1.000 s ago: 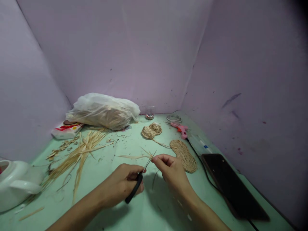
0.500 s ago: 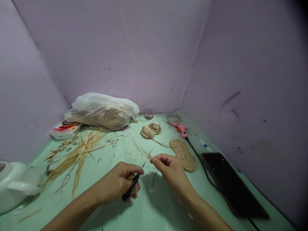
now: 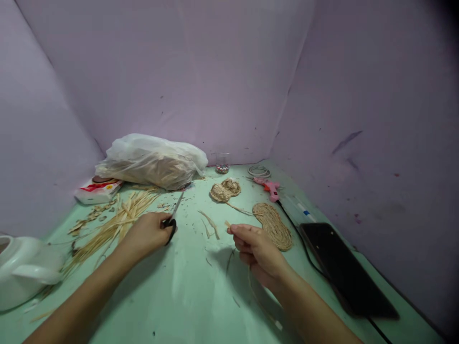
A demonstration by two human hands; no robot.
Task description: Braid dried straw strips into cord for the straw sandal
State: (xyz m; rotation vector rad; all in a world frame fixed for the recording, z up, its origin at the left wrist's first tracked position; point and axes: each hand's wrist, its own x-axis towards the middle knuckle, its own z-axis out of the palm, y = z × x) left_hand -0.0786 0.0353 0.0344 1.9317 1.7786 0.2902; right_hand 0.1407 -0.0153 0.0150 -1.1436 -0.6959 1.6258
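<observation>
My left hand [image 3: 149, 235] is closed on the black handles of a pair of scissors [image 3: 177, 205], whose blades point away from me, left of centre. Pinched in my right hand [image 3: 256, 243] is a pale straw strand [image 3: 227, 223]; its tip shows at the fingertips and a length hangs below the palm. Several cut straw bits [image 3: 211, 224] lie on the table between the hands. Beyond my right hand rests a flat sole-shaped braided straw piece [image 3: 273, 227], joined by a braid to a second coiled straw piece [image 3: 225, 189].
Loose straw [image 3: 118, 215] lies at left, near a white pot [image 3: 30, 274] and a tissue pack [image 3: 98, 191]. A plastic bag [image 3: 154, 162], a jar of beads [image 3: 222, 168] and a wire coil [image 3: 258, 172] stand behind. At right are a pink glue gun [image 3: 270, 187] and a black phone [image 3: 347, 270].
My left hand has moved left and away with the scissors, apart from the strand. Cut straw ends now lie on the table, and the strand's tip in my right hand is shorter.
</observation>
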